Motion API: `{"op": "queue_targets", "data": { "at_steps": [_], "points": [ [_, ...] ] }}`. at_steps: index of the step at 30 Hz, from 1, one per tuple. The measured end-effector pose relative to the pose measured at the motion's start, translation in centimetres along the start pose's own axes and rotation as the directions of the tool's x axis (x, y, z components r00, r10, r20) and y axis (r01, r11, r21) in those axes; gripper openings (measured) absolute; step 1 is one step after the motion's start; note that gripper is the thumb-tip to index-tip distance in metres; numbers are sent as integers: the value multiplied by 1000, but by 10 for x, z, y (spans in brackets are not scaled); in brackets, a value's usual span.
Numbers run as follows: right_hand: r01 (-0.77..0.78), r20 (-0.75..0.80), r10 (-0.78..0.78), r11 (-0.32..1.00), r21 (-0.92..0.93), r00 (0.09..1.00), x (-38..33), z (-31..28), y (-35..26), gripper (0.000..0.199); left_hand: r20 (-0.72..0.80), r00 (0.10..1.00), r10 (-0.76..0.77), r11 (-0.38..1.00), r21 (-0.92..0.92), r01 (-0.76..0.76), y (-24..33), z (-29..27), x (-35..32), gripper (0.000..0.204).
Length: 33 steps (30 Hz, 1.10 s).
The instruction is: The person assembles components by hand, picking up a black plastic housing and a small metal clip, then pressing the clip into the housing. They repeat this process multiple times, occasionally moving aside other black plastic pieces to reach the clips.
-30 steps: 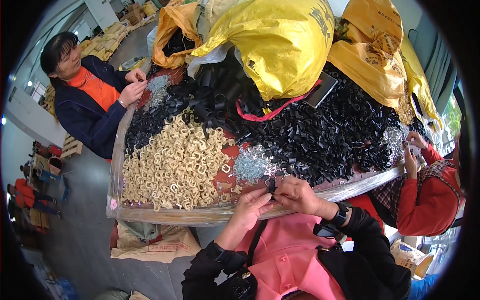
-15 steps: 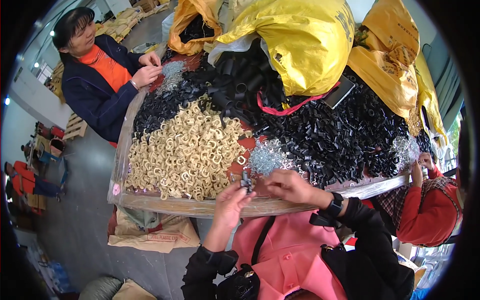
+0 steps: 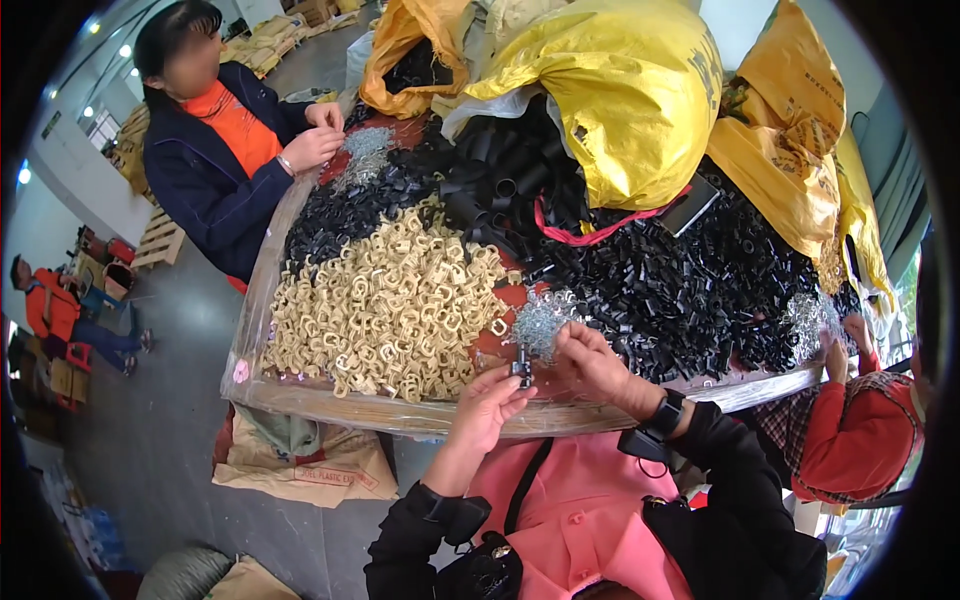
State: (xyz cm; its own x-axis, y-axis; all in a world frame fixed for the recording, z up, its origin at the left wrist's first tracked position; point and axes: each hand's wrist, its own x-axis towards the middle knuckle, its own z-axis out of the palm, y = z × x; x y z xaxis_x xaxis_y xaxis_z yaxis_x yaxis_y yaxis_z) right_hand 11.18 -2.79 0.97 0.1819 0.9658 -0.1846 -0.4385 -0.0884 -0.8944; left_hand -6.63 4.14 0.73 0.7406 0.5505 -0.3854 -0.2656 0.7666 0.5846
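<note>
My left hand (image 3: 492, 408) pinches a small black plastic part (image 3: 521, 371) between thumb and fingers, just above the table's near edge. To its right, my right hand (image 3: 598, 370) has its fingertips drawn together at the near right side of a heap of small silvery metal pieces (image 3: 543, 318). Whether anything sits between those fingertips is too small to make out. A large pile of cream, ring-like plastic parts (image 3: 385, 305) lies left of the metal heap. Many small black plastic parts (image 3: 660, 290) spread out on the right.
A wooden-looking rim (image 3: 400, 411) edges the table. Yellow sacks (image 3: 640, 100) stand at the back, near a pink-red band (image 3: 590, 237) and a dark flat object (image 3: 691, 207). One person (image 3: 225, 150) works at the far left, another (image 3: 860, 430) at the right; each has hands beside a metal heap.
The view has shifted slightly, moving the scene rightward. My right hand has reached forward to the silvery heap, its fingers closing together. My left hand still holds the black part.
</note>
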Motion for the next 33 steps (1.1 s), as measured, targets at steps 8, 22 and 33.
{"op": "queue_targets", "data": {
  "at_steps": [8,22,33],
  "points": [
    [278,42,-276,933,-228,960,-41,-8,-27,12,144,983,-114,993,40,109,-16,37,9,22],
    [397,71,-415,788,-470,907,-62,-24,-33,13,201,954,-224,974,61,216,-37,60,8,23],
    [176,130,-445,63,-982,886,-85,-85,-38,13,128,984,-120,956,283,80,-34,47,22,16]
  ]
}}
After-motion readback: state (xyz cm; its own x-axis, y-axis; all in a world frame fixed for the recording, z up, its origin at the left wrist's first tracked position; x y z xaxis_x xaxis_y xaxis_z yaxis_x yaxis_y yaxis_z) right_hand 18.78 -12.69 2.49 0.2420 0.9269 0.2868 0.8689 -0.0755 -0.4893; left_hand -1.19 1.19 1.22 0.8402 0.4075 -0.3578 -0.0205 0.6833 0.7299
